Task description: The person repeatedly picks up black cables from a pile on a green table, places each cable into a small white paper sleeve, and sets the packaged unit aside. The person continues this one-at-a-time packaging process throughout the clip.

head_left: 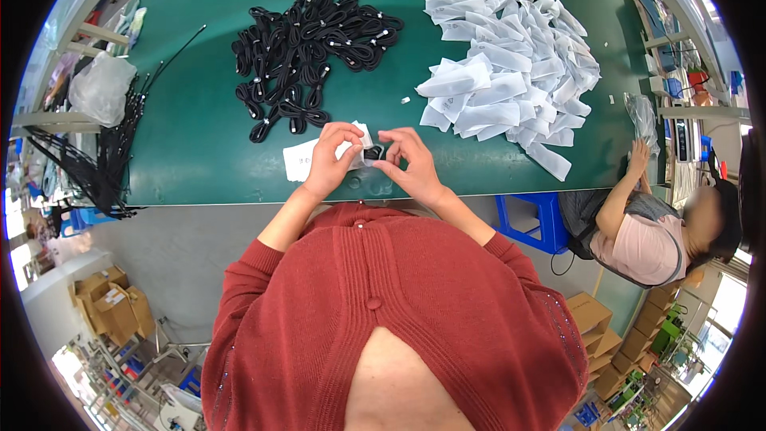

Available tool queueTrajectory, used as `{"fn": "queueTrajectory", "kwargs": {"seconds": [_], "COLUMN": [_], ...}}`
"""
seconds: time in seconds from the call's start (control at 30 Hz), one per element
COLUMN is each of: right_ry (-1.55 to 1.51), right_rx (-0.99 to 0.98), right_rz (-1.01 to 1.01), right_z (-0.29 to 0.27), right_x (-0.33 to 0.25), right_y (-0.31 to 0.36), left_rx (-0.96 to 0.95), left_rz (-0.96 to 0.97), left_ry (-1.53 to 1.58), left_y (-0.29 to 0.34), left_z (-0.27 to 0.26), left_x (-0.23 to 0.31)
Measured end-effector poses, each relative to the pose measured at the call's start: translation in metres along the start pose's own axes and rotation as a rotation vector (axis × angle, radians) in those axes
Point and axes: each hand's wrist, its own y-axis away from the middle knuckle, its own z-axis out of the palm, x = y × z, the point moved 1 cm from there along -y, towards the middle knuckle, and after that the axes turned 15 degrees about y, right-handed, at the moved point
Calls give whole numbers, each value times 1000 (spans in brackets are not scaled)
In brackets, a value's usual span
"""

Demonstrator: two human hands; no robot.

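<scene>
At the near edge of the green table, my left hand (329, 160) pinches a small whitish plastic bag (361, 132) between thumb and fingers. My right hand (412, 163) faces it with curled fingers at the bag's other side. A bit of coiled black cable (373, 152) shows at the bag's mouth, between the two hands. Beside my left hand lies a flat white piece with dark marks (298, 161), partly hidden by that hand. Beyond my hands, to the left, is a heap of coiled black cables (307, 40). On the right lies a pile of frosted plastic bags (511, 72).
Loose black cables (120, 140) and a crumpled clear bag (104, 88) are at the table's left end. On the right sits a person (646, 243) with a hand on clear plastic (641, 124). A blue stool (533, 222) stands under the right edge.
</scene>
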Motion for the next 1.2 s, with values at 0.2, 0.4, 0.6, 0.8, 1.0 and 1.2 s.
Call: {"fn": "queueTrajectory", "kwargs": {"seconds": [0.2, 0.4, 0.6, 0.8, 1.0, 1.2], "right_ry": [113, 289, 802, 516, 724, 274], "right_rx": [175, 393, 724, -53, -314, -23], "right_rz": [-65, -57, -55, -161, -249, 100], "right_z": [-3, -45, -90, 69, 124, 59], "right_x": [-10, 0, 0, -6, 29, 50], "right_y": [-14, -33, -63, -104, -125, -94], "left_rx": [63, 32, -63, -87, -11, 61], "left_rz": [-268, -165, -193, -71, 10, -119], "left_ry": [621, 524, -219, -388, -371, -247], "left_y": [-20, -43, 25, 29, 31, 32], "left_z": [14, 28, 5, 14, 20, 15], "left_x": [11, 30, -48, -53, -58, -57]}}
